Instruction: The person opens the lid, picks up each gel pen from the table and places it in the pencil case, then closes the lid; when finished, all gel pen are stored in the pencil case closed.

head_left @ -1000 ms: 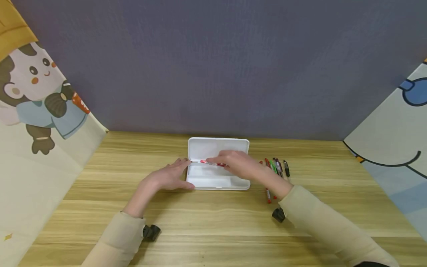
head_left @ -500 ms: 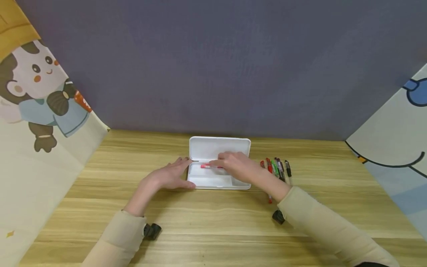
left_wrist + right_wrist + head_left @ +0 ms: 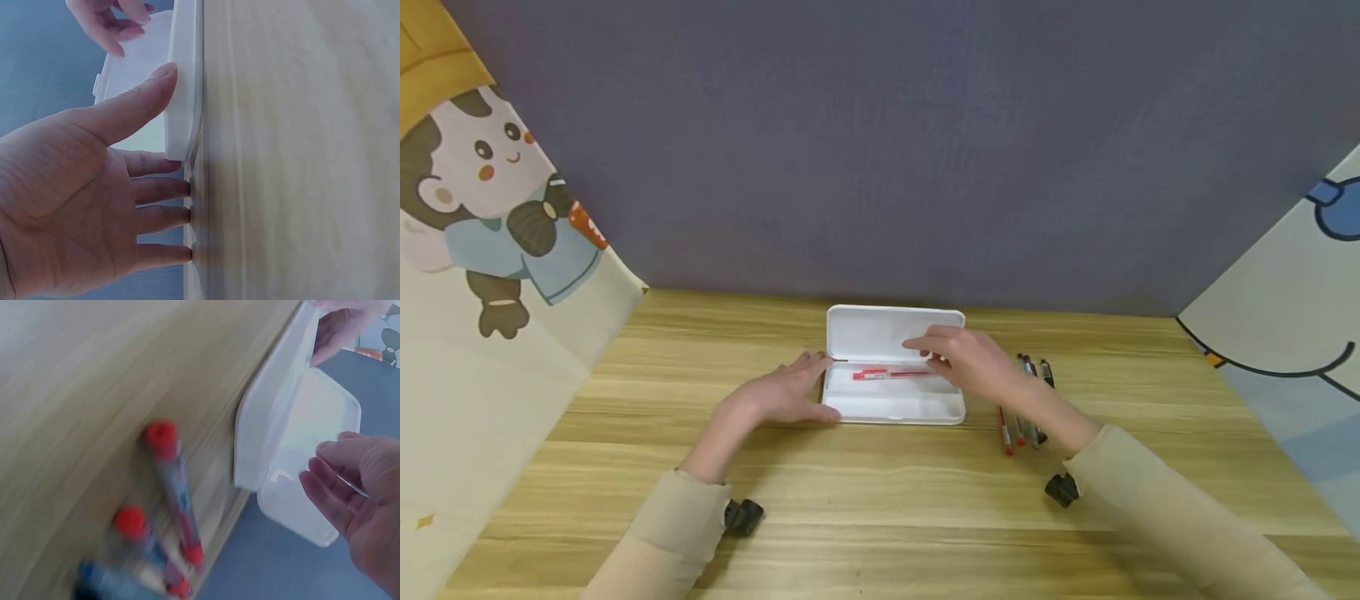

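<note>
A white pencil case (image 3: 895, 408) lies with its lid (image 3: 872, 333) raised at the back. In its rear compartment rest red gel pens (image 3: 891, 375), one overlapping another, their right ends partly behind my right hand. My left hand (image 3: 786, 392) is at the case's left end. Its thumb lies against the case wall (image 3: 181, 119) in the left wrist view, and its other fingers stretch straight down to the tabletop. My right hand (image 3: 973, 358) hovers over the case's right side, fingers loosely bent and holding nothing; the right wrist view also shows it bare.
Right of the case lie several pens on the wooden table (image 3: 850, 517), among them a red pen (image 3: 1005, 433) and a black pen (image 3: 1047, 371). My right forearm hides part of them. A grey panel (image 3: 887, 150) rises behind the table.
My right hand has let go of a red pen, which now lies in the case, and has moved up and right. My left hand stays at the case's left end.
</note>
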### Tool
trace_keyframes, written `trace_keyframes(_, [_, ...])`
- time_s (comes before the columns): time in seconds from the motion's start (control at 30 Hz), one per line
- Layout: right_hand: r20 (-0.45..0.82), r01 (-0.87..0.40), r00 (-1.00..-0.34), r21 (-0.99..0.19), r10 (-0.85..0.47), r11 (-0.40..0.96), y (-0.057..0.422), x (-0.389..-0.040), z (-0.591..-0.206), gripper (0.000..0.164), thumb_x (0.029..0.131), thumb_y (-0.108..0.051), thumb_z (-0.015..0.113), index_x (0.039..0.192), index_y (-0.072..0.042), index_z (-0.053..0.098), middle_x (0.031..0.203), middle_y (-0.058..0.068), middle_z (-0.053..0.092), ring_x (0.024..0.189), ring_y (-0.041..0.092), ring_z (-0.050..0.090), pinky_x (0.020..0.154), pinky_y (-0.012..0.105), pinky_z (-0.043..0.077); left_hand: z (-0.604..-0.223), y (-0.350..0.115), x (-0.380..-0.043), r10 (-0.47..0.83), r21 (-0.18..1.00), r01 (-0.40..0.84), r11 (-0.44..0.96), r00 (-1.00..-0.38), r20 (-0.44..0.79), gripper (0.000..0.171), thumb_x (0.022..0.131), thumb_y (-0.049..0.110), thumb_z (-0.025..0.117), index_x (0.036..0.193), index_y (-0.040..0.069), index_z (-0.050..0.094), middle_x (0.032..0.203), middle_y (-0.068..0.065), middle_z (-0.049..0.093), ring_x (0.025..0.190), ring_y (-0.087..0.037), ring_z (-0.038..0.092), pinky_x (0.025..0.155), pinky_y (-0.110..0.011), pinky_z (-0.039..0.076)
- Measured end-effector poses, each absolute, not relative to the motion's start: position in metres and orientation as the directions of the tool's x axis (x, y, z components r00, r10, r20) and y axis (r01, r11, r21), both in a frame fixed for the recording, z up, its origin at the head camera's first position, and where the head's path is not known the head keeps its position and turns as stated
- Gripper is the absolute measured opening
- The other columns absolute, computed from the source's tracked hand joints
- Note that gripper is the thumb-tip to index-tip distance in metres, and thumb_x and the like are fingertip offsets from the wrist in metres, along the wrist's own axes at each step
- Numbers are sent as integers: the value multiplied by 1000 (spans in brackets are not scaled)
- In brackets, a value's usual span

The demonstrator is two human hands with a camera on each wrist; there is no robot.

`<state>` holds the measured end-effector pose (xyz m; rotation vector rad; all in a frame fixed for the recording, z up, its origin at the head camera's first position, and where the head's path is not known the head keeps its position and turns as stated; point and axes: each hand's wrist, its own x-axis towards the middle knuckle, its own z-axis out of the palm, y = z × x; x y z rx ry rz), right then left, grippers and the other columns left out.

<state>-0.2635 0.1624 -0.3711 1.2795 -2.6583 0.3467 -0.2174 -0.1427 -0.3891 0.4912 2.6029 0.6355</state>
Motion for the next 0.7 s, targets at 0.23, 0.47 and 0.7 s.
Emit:
trace_keyframes(0.23, [297,-756,-654,-226,-696,614,194,-262,-366,43,91,1,74,132,-11,70,108,6,77,86,13,73,65,24,58,-388,-143,-217,416,494,227,839,-853,-315,99,93,45,73,163,0,20,171,-27,14,160,-44,10,130,-64,14])
trace_keyframes(0.47, [300,-685,-729,-301,-616,664,228,-259,-368,45,89,4,73,131,-11,70,113,9,77,86,14,72,67,26,61,-388,-143,-218,421,499,230,836,-851,-313,99,94,44,73,163,-1,19,171,-27,14,160,-44,10,130,-65,14])
trace_keyframes(0.7, [318,-662,-749,-326,-582,675,257,-257,-372,49,87,6,75,134,-8,68,106,11,76,81,16,69,63,23,57,-388,-142,-219,420,497,229,837,-851,-316,99,94,45,73,163,0,19,171,-27,14,160,-44,10,130,-65,13])
